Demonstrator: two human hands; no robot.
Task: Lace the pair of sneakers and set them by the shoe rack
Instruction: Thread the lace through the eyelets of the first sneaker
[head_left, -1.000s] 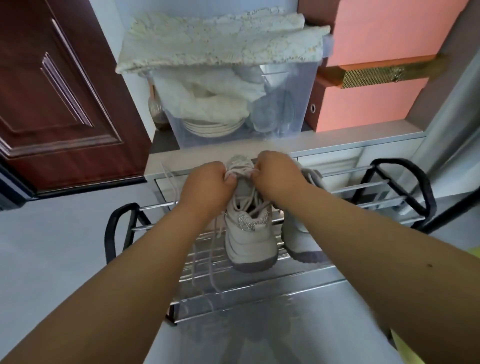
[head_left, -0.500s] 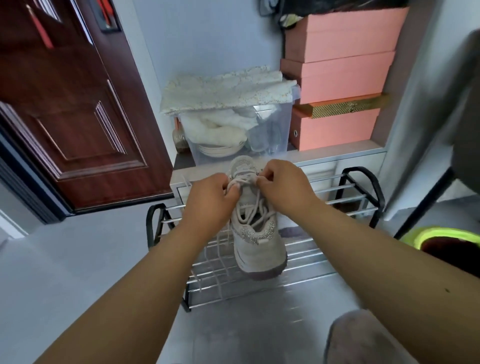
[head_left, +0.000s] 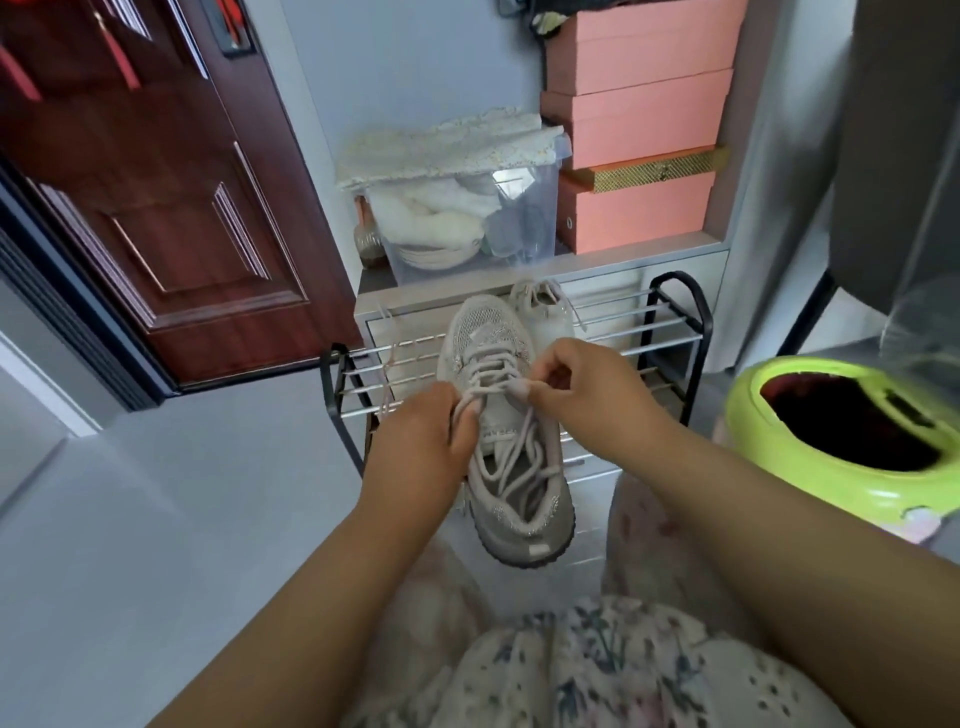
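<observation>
Left hand (head_left: 423, 441) pinches lace (head_left: 506, 387) at left side of sneaker (head_left: 506, 431); right hand (head_left: 582, 387) pinches same lace at right, strand stretched taut between both over tongue. Sneaker held between hands, toe pointing far, heel near. Second sneaker (head_left: 543, 312) rests on shoe rack (head_left: 675, 338) just beyond. Clear storage bin (head_left: 467, 228) and pink boxes (head_left: 639, 124) farther back; green basin (head_left: 841, 431) right.

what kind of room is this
Most likely a home entryway. A dark wooden door stands beside a metal shoe rack, with pink shoeboxes stacked on a low cabinet behind it.
</observation>
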